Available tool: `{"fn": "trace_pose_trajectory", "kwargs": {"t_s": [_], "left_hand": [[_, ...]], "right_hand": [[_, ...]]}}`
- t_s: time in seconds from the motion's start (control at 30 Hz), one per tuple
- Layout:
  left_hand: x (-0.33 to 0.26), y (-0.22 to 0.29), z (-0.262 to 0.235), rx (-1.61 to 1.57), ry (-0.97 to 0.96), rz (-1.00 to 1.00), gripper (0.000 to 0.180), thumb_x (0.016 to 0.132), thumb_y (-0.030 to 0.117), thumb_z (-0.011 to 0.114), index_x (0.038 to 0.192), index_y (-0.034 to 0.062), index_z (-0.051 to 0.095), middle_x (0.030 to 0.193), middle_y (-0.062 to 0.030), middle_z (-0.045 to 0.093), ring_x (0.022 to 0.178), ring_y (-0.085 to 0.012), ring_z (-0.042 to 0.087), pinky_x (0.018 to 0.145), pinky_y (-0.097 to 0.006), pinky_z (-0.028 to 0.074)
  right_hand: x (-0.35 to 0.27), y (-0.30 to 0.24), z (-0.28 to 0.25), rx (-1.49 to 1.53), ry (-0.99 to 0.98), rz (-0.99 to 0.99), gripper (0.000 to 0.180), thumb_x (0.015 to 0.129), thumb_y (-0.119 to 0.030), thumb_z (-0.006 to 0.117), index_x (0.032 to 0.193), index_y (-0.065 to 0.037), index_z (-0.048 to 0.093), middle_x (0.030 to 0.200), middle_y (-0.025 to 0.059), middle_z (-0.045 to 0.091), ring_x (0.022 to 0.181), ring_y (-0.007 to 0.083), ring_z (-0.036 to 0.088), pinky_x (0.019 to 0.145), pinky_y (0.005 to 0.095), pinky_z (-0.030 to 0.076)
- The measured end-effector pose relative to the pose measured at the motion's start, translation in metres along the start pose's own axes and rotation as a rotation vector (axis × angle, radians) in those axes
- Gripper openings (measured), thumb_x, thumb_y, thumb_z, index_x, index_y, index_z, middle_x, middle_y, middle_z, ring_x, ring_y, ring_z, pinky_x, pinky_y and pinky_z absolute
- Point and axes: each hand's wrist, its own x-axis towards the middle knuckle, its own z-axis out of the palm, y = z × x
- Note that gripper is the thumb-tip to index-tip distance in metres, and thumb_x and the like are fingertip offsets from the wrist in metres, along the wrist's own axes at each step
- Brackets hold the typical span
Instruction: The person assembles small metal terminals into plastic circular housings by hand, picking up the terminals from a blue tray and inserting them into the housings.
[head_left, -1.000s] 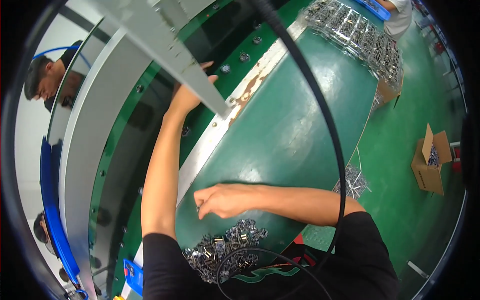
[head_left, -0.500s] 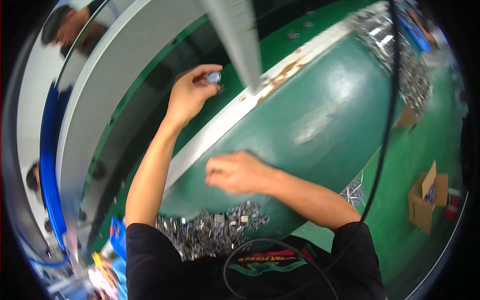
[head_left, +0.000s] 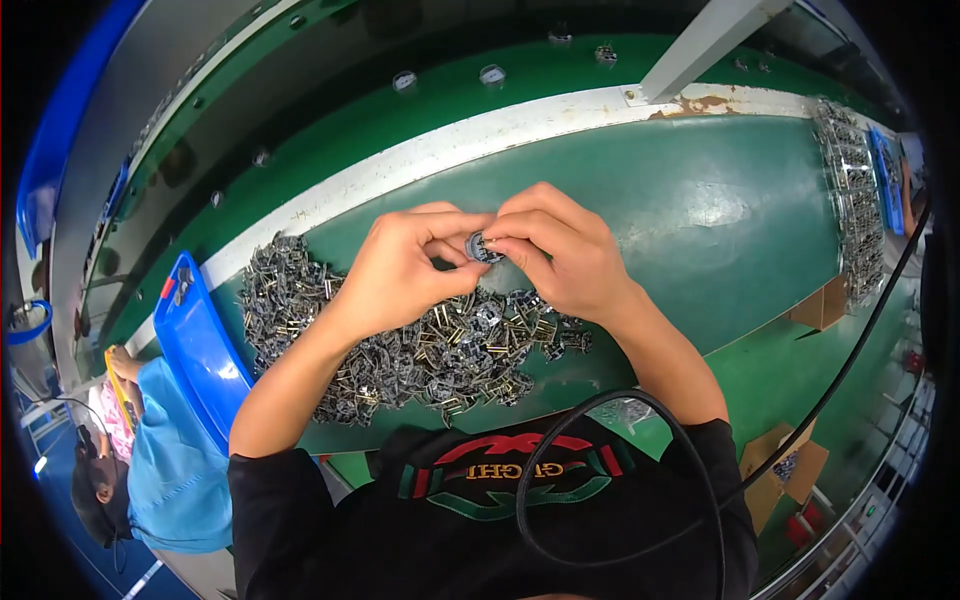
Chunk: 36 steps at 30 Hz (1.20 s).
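Observation:
My left hand (head_left: 405, 265) holds a small round grey part (head_left: 478, 246) between thumb and fingers, above the green worktable. From the other side my right hand (head_left: 568, 252) meets it, thumb and fingertips pinched together at the part's face. A small brass-coloured piece seems to show at those fingertips, too small to name. Just below both hands spreads a heap of small metal pieces (head_left: 430, 355), many with brass-coloured prongs.
Beyond the white ledge (head_left: 440, 150) runs a green belt carrying several round parts (head_left: 492, 75). A metal post (head_left: 705, 45) rises from the ledge. Left stands a blue tray (head_left: 200, 340), beside a person in blue (head_left: 180, 450). Clear trays (head_left: 850, 200) lie right; a black cable (head_left: 820, 420) hangs across.
My left hand has come back from over the belt with the round part. My right hand has moved up to meet it. The view has turned, showing more of the heap.

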Motion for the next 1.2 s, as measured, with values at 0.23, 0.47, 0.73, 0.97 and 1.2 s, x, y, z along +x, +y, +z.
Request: {"fn": "trace_pose_trajectory", "kwargs": {"t_s": [0.23,0.47,0.73,0.97,1.2], "left_hand": [[-0.003,-0.001,0.001,-0.041,0.007,-0.033,0.042,0.078,-0.011,0.07,0.119,-0.0062,0.066,0.098,-0.0065,0.06,0.083,-0.0086,0.061,0.074,-0.021,0.052],[-0.006,-0.005,-0.001,-0.223,0.0,-0.055,0.042,0.079,-0.014,0.069,0.12,-0.0071,0.066,0.1,-0.0062,0.061,0.082,-0.0088,0.061,0.073,-0.021,0.052],[0.049,-0.032,-0.075,0.301,0.272,0.107,0.027,0.085,0.011,0.072,0.11,0.0003,0.073,0.09,-0.0116,0.074,0.08,-0.0142,0.068,0.077,-0.028,0.052],[0.122,-0.083,-0.127,0.361,0.426,0.055,0.028,0.086,0.02,0.073,0.106,0.0004,0.074,0.093,-0.011,0.075,0.085,-0.0171,0.068,0.08,-0.027,0.051],[0.153,-0.045,-0.103,0.68,0.47,0.195,0.048,0.084,0.039,0.073,0.12,0.0066,0.07,0.117,-0.0164,0.068,0.103,-0.0291,0.064,0.091,-0.036,0.049]], "right_hand": [[0.0,-0.004,0.011,-0.093,0.069,-0.033,0.015,0.078,0.005,0.073,0.091,-0.001,0.068,0.089,0.008,0.063,0.07,0.0224,0.064,0.058,0.0314,0.052],[-0.006,-0.001,0.019,-0.201,0.018,-0.096,0.022,0.078,0.009,0.073,0.098,0.0,0.071,0.093,0.0106,0.063,0.08,0.021,0.065,0.065,0.0289,0.054],[0.003,0.009,0.014,-0.009,-0.328,0.078,0.026,0.085,0.003,0.065,0.11,-0.005,0.071,0.099,0.0069,0.062,0.09,0.0223,0.059,0.075,0.032,0.05],[0.001,0.021,0.013,0.081,-0.588,0.11,0.017,0.081,-0.012,0.076,0.097,-0.007,0.071,0.089,0.003,0.062,0.086,0.0243,0.059,0.075,0.0354,0.047],[0.006,0.017,-0.017,0.463,-0.447,0.497,0.01,0.09,0.001,0.063,0.099,-0.002,0.068,0.1,0.0064,0.068,0.084,0.0157,0.069,0.07,0.0284,0.054]]}}
